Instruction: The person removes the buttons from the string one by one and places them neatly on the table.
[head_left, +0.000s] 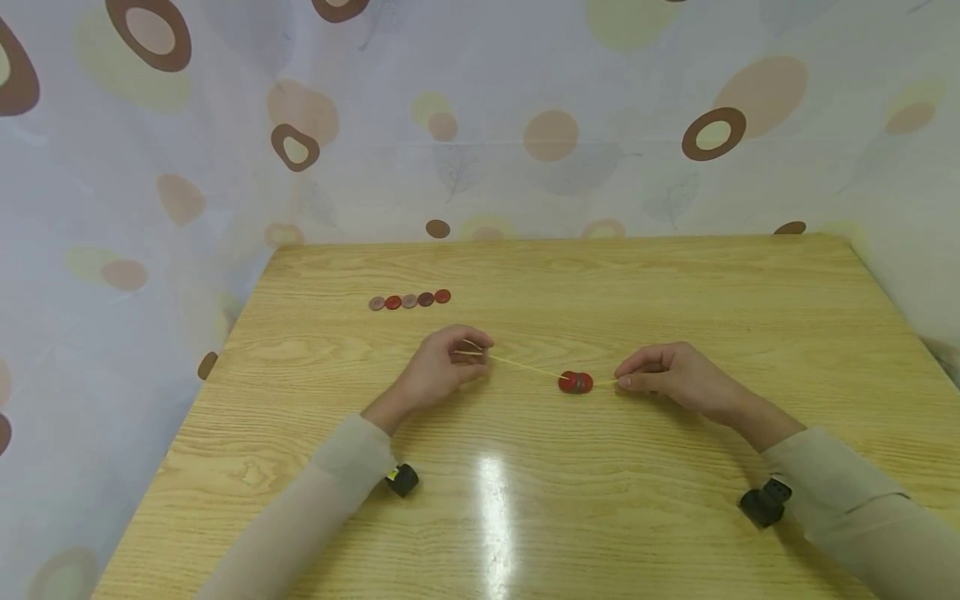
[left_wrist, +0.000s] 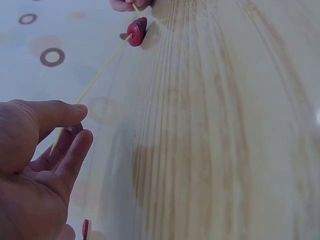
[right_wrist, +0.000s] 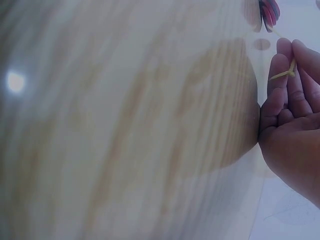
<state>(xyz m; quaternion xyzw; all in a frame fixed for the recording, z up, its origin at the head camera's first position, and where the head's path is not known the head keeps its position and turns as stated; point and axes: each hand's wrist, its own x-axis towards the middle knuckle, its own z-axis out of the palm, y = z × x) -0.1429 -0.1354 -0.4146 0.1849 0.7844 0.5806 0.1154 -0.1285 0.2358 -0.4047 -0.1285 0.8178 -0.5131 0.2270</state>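
A thin yellow string (head_left: 525, 367) runs between the two hands, with a small cluster of red and dark buttons (head_left: 576, 382) threaded on it near the right hand. My left hand (head_left: 442, 367) pinches a dark button (left_wrist: 75, 128) between thumb and fingertips; the string passes by it and its free end (left_wrist: 53, 146) sticks out past the fingers. Thumb and index finger of my right hand (head_left: 682, 379) pinch the string close to the cluster. A knot (right_wrist: 291, 73) shows at that end in the right wrist view. Most of the left button is hidden by the fingers.
A row of several red, pinkish and dark buttons (head_left: 409, 301) lies on the wooden table (head_left: 637, 292) toward the back left. A patterned curtain (head_left: 510, 183) hangs behind and beside the table. Black wrist cameras are worn at both cuffs.
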